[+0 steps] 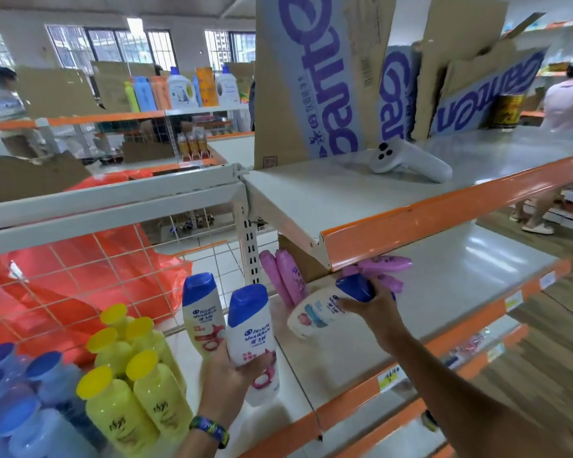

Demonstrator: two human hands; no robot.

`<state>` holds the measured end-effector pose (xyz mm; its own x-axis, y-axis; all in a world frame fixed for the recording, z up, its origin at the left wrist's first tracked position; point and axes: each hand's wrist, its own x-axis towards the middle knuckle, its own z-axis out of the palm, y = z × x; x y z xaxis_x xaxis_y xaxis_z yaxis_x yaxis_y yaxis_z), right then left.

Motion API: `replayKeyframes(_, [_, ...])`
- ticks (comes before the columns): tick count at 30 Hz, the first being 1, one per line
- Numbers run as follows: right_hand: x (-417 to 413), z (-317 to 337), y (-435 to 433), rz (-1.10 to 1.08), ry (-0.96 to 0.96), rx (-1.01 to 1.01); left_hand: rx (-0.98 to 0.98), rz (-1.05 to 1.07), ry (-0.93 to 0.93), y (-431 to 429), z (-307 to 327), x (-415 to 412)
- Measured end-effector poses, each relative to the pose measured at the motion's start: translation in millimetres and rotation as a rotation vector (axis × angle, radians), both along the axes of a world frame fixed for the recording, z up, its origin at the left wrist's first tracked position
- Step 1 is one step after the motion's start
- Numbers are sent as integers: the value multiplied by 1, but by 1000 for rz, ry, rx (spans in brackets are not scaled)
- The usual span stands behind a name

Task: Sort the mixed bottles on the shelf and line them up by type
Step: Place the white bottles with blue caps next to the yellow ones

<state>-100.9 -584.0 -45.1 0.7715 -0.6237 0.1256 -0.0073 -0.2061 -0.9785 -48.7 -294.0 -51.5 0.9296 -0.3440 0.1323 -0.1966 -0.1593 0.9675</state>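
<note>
Nearest, well left of and below the post [250, 246]: yellow bottles [129, 375] packed cap-up in one cluster, with blue bottles [24, 391] in another cluster further left. These read as types already grouped. Left hand [225, 368], in front of the post and slightly left: fingers curled round the lower body of an upright white bottle [250, 335], blue cap up. The forearm rises from below, wrist straight. A second white bottle [201, 312] stands just beside the first, left of the post; cannot tell whether the same hand holds it or it rests on the shelf [344, 352]. Probably the pair is kept together as one type awaiting a row. Right hand [374, 309], right of the post: arm stretched forward across the shelf, fingers and thumb wrapped over the blue cap of a third white bottle [315, 317]. This bottle is tilted, base toward the post, seemingly being gathered to join the other two. Pink bottles [286, 279] lean by the post's foot, on its right. Purple bottles [386, 264] lie flat further right, behind the right hand, likely unsorted. Above and right of the post, a white controller [407, 158] sits on the top shelf [311, 200].
</note>
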Motion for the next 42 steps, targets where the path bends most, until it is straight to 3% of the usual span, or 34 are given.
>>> replayKeyframes(3, [12,-8,20,4,-91,148,-30,-9,14,6,6,-4])
replayKeyframes(9, [46,23,58,231,-82,-9,-51,58,34,24,16,-6])
replayKeyframes(18, [45,-37,88,525,108,66,-48,133,3,45,31,-4])
replayKeyframes(32, [51,-58,116,477,161,62,-120,273,-82,65,55,-18])
replayKeyframes(42, [69,-50,173,456,192,-91,-103,330,-159,88,60,-26])
